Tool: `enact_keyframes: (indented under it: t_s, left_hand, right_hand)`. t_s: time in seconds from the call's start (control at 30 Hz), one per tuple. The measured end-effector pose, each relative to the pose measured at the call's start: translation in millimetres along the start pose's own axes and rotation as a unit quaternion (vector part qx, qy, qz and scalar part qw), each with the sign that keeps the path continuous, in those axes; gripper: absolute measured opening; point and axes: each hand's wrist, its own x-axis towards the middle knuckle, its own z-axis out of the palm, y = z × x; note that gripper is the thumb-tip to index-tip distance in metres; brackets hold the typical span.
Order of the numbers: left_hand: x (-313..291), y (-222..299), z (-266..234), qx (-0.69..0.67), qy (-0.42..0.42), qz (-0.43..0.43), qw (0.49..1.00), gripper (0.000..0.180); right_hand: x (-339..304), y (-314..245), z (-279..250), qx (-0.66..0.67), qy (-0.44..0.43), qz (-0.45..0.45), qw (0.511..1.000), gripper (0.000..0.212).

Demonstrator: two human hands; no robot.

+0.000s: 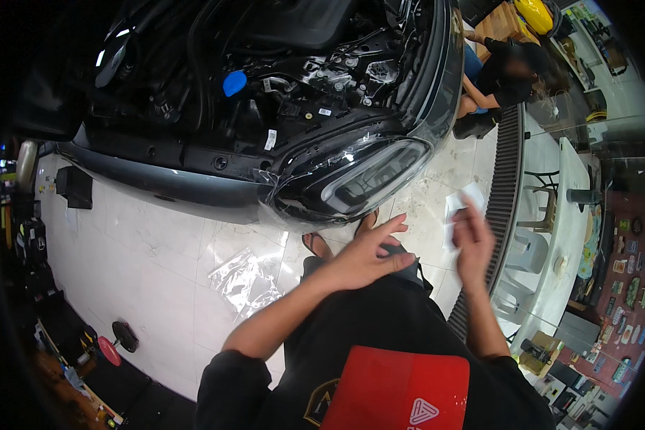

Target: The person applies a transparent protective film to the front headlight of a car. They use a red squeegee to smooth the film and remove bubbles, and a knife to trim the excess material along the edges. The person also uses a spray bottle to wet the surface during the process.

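My left hand (369, 256) is held in the air just in front of a car's headlight (376, 175), its fingers apart and nothing in it. To its right, my right hand (473, 240) is raised with fingers stretched upward, blurred by motion; I see nothing in it. Neither hand touches the car. Clear film (283, 208) with wrinkled, loose edges lies over the bodywork around the headlight. The dark grey bumper (172, 185) runs off to the left. Above it the engine bay (294, 72) is exposed, with a blue filler cap (234, 83) in it.
Crumpled clear film (247, 283) lies on the tiled floor (136, 251) at left. A white sheet (466, 204) is on the floor behind my right hand. Another person (505, 79) crouches by the car's far right side. A dark floor grate (505, 186) and a white table (570, 215) stand right.
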Motion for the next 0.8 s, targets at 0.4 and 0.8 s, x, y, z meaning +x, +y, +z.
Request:
enact_keyframes:
  t_s: [0.4,0.8]
  left_hand:
    - [-30.2,66.1,-143.5,0.126,0.551,0.161,0.809,0.052]
    - [11.8,78.9,-274.0,0.409,0.496,0.166,0.748,0.044]
  right_hand:
    - [10.4,-145.6,16.0,0.194,-0.365,-0.367,0.833,0.038]
    - [46.4,-18.5,160.3,-0.37,-0.188,-0.346,0.842,0.041]
